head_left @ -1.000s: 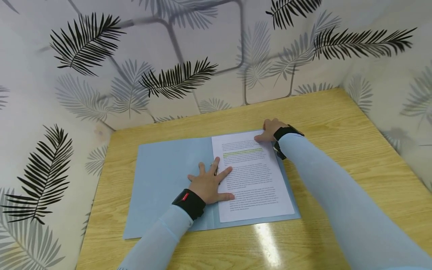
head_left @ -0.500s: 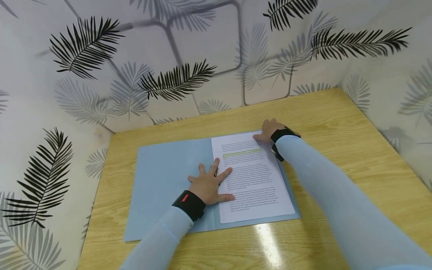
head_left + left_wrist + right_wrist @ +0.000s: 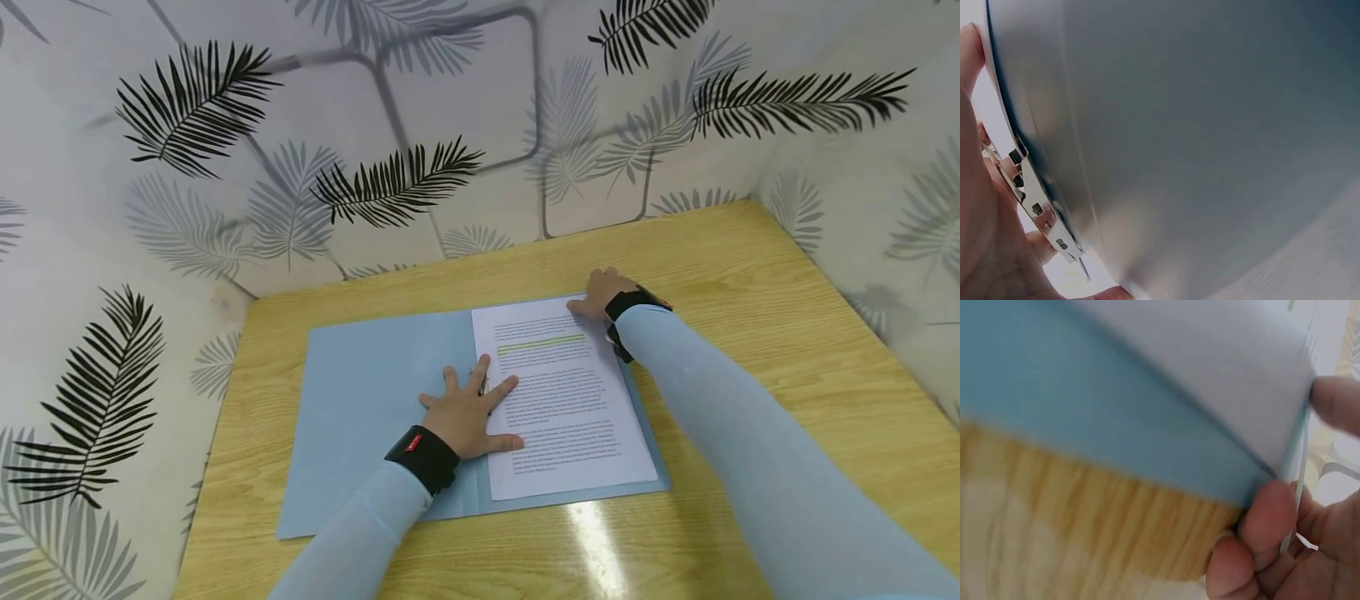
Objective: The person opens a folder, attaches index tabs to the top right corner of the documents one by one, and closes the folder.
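Note:
A light blue folder (image 3: pixel 367 392) lies open on the table, with printed sheets of paper (image 3: pixel 558 458) on its right half. My left hand (image 3: pixel 459 421) rests with spread fingers across the fold and the paper's left edge. Beneath it runs a metal clip (image 3: pixel 1038 203), mostly hidden from the head view. At the top right corner of the sheets, my right hand (image 3: pixel 602 293) grips the paper, thumb (image 3: pixel 1338 403) on the top edge and curled fingers (image 3: pixel 1269 515) at the corner. The folder's corner is partly hidden behind those fingers.
The wooden table (image 3: pixel 750 333) extends right of the folder and in front of it. A wall with a leaf pattern (image 3: pixel 480 100) borders its back and sides. One line of the text carries a yellow-green highlight (image 3: pixel 540 344).
The head view has shifted very slightly. Both hands, the sheets and the folder keep their places.

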A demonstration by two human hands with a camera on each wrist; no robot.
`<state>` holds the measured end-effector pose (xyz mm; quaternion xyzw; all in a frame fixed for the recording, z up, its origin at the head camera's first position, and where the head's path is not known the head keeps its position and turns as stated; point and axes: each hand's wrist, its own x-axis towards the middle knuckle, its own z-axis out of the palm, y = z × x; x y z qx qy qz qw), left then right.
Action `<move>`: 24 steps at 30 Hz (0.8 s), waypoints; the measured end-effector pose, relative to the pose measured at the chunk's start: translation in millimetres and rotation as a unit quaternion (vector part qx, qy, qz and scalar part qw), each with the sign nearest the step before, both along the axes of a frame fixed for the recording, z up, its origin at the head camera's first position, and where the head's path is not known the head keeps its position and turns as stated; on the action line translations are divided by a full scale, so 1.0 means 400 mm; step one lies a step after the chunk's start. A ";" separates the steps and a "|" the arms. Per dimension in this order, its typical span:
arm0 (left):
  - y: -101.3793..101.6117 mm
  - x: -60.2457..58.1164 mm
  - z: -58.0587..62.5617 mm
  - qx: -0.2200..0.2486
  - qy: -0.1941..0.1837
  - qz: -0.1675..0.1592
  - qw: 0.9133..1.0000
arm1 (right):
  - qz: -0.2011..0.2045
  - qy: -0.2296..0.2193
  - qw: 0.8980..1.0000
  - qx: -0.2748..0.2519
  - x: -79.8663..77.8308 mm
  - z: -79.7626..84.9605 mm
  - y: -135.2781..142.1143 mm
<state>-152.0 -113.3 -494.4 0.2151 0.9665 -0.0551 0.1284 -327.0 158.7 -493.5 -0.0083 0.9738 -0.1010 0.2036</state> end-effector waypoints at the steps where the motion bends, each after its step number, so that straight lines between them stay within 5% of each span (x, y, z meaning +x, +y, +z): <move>1: 0.000 -0.001 -0.001 0.000 0.000 0.001 1.000 | 0.001 0.001 1.000 0.002 -0.005 -0.007 0.002; 6: -0.002 -0.002 -0.002 0.003 -0.004 0.005 1.000 | 0.010 0.003 1.000 0.012 -0.018 -0.028 0.009; 16: 0.000 0.001 0.011 0.007 -0.009 0.002 1.000 | 0.022 -0.004 1.000 0.013 0.038 0.044 -0.002; 24: 0.000 0.000 0.014 0.005 -0.015 0.003 1.000 | 0.025 -0.014 1.000 -0.003 0.024 0.032 0.013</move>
